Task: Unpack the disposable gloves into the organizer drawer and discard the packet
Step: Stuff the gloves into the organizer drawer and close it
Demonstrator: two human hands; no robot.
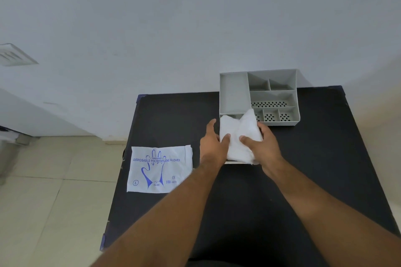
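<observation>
A thick white stack of disposable gloves (238,134) is held between both my hands, over a pulled-out drawer whose pale front edge (236,162) shows just below the stack. My left hand (213,147) grips the stack's left side and my right hand (263,147) grips its right side. Behind the stack stands the grey organizer (233,93) with several compartments, near the table's far edge. The flat white glove packet (159,169) with blue print lies at the table's left edge, apart from my hands. Most of the drawer is hidden by the gloves.
The black table (303,169) stands against a white wall (195,28). Beige floor tiles (54,201) lie to the left. A grey bin-like object (6,151) is partly seen at the far left edge.
</observation>
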